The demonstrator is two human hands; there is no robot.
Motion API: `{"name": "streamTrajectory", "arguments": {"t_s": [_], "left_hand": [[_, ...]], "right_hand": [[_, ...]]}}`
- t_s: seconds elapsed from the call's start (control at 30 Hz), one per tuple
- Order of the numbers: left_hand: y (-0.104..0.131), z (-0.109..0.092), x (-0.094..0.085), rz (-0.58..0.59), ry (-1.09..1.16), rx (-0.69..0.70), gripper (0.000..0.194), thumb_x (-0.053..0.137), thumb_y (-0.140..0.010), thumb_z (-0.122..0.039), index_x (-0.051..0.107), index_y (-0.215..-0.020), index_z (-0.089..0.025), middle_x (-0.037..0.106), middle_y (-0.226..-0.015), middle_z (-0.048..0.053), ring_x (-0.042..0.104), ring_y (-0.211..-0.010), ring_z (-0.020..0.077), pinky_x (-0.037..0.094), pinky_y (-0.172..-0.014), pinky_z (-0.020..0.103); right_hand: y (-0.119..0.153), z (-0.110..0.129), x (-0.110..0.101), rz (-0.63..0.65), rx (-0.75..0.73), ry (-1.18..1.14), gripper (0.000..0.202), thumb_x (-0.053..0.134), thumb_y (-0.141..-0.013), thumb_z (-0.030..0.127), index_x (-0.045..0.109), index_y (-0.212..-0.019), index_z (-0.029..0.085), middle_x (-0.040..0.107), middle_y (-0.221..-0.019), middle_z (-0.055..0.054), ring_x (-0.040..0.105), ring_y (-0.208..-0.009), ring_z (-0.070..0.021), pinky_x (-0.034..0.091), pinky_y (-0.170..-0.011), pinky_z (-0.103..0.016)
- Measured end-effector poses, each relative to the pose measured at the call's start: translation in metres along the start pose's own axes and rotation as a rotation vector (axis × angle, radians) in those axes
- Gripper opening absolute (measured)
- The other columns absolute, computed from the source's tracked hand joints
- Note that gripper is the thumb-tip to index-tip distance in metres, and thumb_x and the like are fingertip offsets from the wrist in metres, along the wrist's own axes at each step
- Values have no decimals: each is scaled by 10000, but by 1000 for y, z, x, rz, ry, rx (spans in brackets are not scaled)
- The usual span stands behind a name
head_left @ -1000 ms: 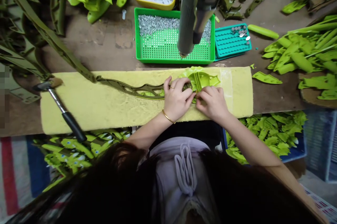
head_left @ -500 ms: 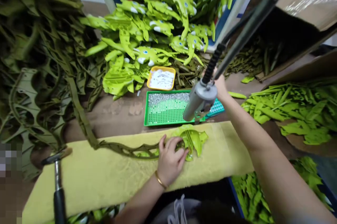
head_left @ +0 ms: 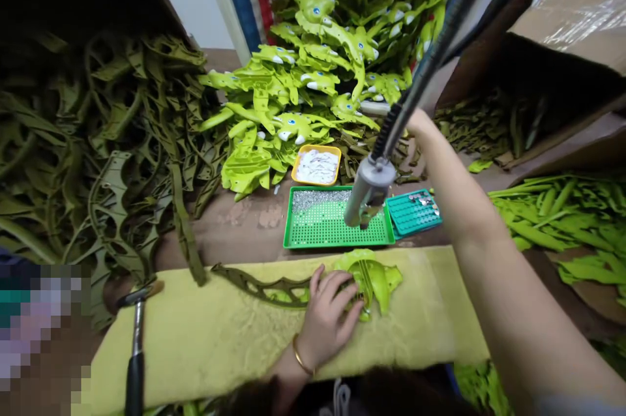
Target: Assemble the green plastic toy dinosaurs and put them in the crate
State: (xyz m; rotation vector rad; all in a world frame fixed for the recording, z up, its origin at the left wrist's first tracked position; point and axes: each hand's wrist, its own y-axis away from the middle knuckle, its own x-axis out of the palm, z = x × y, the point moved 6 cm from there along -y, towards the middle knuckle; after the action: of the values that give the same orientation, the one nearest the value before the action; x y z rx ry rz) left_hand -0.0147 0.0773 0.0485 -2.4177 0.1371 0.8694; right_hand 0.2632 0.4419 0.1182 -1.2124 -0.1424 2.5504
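My left hand (head_left: 330, 312) lies on a bright green plastic piece (head_left: 374, 279) and the right end of a dark olive curved strip (head_left: 268, 289), its fingers spread over them. Both pieces rest on a yellow cloth (head_left: 205, 351). My right hand (head_left: 415, 124) reaches far forward, behind the hanging grey electric screwdriver (head_left: 369, 184); its fingers are mostly hidden by the tool's cable and the pile. Below the screwdriver sits a green perforated tray (head_left: 317, 227) with small silver screws. Beside it is a teal tray (head_left: 413, 217) with small metal parts.
A hammer (head_left: 137, 338) lies on the cloth's left side. Olive strips (head_left: 122, 207) are heaped at left. Green dinosaur-like parts (head_left: 303, 83) pile up behind a yellow dish (head_left: 317, 166) of white pieces. More green parts (head_left: 552, 214) lie at right, near cardboard boxes.
The view has shifted, so the scene sits further right and lower. My right hand has moved forward, away from beside the screwdriver. My left hand's fingers are more spread over the pieces.
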Motion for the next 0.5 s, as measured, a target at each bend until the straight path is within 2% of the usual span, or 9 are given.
{"name": "streamTrajectory", "arguments": {"t_s": [0.07, 0.1, 0.2, 0.23, 0.27, 0.3, 0.37, 0.43, 0.5], "left_hand": [[-5, -2, -2, -29, 78, -51, 225, 568, -859, -226, 633, -1074, -214, 681, -1047, 104, 636, -1031, 230, 444, -1017, 498], [-9, -4, -2, -43, 144, -93, 242, 577, -858, -240, 625, -1093, -204, 673, -1071, 115, 626, -1057, 234, 467, -1000, 477], [-25, -15, 16, 9, 484, -257, 302, 618, -851, -342, 610, -1109, -187, 662, -1122, 125, 615, -1096, 233, 491, -986, 431], [-29, -21, 24, 49, 623, -297, 400, 660, -816, -393, 591, -1147, -180, 644, -1177, 139, 610, -1117, 240, 485, -999, 429], [-33, -26, 32, 96, 769, -339, 527, 712, -762, -435, 561, -1194, -174, 617, -1238, 157, 605, -1134, 252, 492, -993, 424], [-34, -31, 39, 152, 894, -385, 603, 747, -717, -464, 550, -1203, -167, 614, -1246, 166, 621, -1110, 260, 519, -955, 416], [-26, -36, 47, 264, 1039, -511, 539, 736, -722, -485, 587, -1116, -149, 681, -1105, 153, 679, -953, 241, 568, -847, 388], [-6, -40, 47, 446, 1103, -624, 395, 704, -764, -465, 635, -967, -134, 722, -886, 115, 693, -744, 199, 589, -742, 354], [22, -47, 42, 702, 1199, -715, 344, 719, -758, -430, 661, -917, -130, 726, -819, 106, 693, -673, 198, 598, -684, 342]], "right_hand": [[44, -19, -28, 31, 4, -102, 573, 451, -879, 270, 394, -1405, 51, 649, -1040, -150, 658, -818, -200, 515, -716, -396], [77, -25, -37, 32, -13, -162, 620, 470, -864, 268, 339, -1452, 124, 645, -1066, -136, 661, -811, -202, 530, -697, -402], [218, -14, -55, -59, -196, -169, 638, 427, -889, 290, 236, -1498, 262, 570, -1256, -140, 638, -1027, -258, 549, -781, -463], [271, -5, -60, -110, -250, -145, 646, 426, -894, 302, 212, -1503, 279, 513, -1342, -144, 599, -1128, -277, 542, -842, -485], [321, 5, -61, -89, -303, -124, 658, 444, -893, 312, 201, -1504, 288, 477, -1389, -145, 554, -1210, -288, 528, -904, -496], [366, 14, -63, -32, -356, -112, 646, 441, -898, 308, 212, -1502, 290, 506, -1359, -142, 555, -1212, -281, 527, -925, -488], [437, 32, -60, 373, -560, -103, 710, 506, -870, 329, 211, -1513, 262, 589, -1265, -139, 620, -1118, -267, 572, -844, -415], [462, 32, -85, 371, -587, -114, 733, 564, -831, 293, 257, -1496, 323, 641, -1178, -107, 661, -1012, -264, 588, -758, -408], [456, 22, -110, 273, -552, -44, 763, 617, -788, 265, 297, -1469, 390, 594, -1259, -110, 617, -1105, -314, 563, -831, -503]]}}
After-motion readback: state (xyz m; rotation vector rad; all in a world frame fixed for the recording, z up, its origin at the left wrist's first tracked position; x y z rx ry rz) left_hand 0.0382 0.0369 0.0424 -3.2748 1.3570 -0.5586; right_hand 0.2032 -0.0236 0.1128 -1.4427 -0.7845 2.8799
